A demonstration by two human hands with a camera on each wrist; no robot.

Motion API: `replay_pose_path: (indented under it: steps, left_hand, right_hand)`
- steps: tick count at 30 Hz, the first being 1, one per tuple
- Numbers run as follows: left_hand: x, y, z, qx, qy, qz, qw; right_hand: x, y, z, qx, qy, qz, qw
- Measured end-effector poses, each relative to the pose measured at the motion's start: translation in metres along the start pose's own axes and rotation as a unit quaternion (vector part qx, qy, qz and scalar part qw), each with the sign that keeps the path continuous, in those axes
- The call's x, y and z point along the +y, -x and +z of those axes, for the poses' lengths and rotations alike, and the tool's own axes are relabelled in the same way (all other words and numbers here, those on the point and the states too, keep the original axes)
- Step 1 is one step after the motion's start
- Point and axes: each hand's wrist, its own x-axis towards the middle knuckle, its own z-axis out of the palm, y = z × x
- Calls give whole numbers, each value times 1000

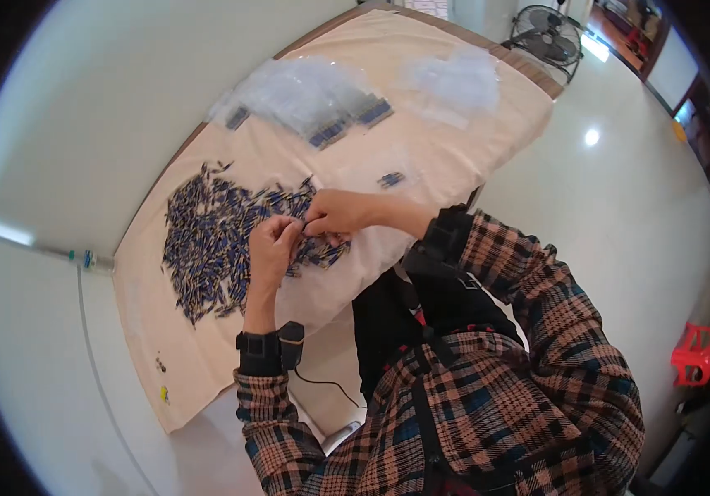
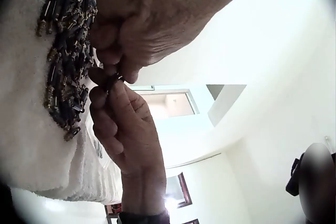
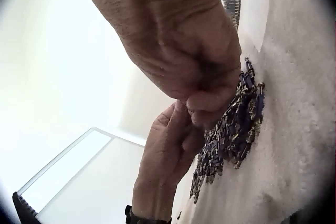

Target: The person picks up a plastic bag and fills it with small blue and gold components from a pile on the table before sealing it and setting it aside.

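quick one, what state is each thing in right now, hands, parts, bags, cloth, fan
Left hand: fingers curled, pinching a small dark part
Right hand: fingers curled, pinching the same part
Pile of parts: loose, heaped
Group of parts: lying apart from the pile
Bags with parts: overlapping, lying flat
Other bags: no parts visible
Cloth: spread out, creased
Fan: running or off, cannot tell

Head view: high, faces forward and down, widest, takes in the table [image 1: 528, 73]. Wrist views: close, turned sideways, low over the cloth [image 2: 26, 129]; pile [image 2: 65, 66] at 10 o'clock in left, 4 o'clock in right. All share hands [image 1: 270, 252] [image 1: 340, 212] and pile.
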Motion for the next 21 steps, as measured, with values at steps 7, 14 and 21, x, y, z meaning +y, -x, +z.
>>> replay_pose_path:
  steps: [7,14,21]
  left_hand:
    - [-4,-1,12,4,104,9,995]
    - [14,-11,52,17,199,-3,980]
    - [32,-25,105,-24,254,-2,967]
  right_hand:
    - [3,25,23,187,-92,-37,977]
    - [8,50,22,335,-347,-45,875]
    - [20,89,-3,424,-345,-109,830]
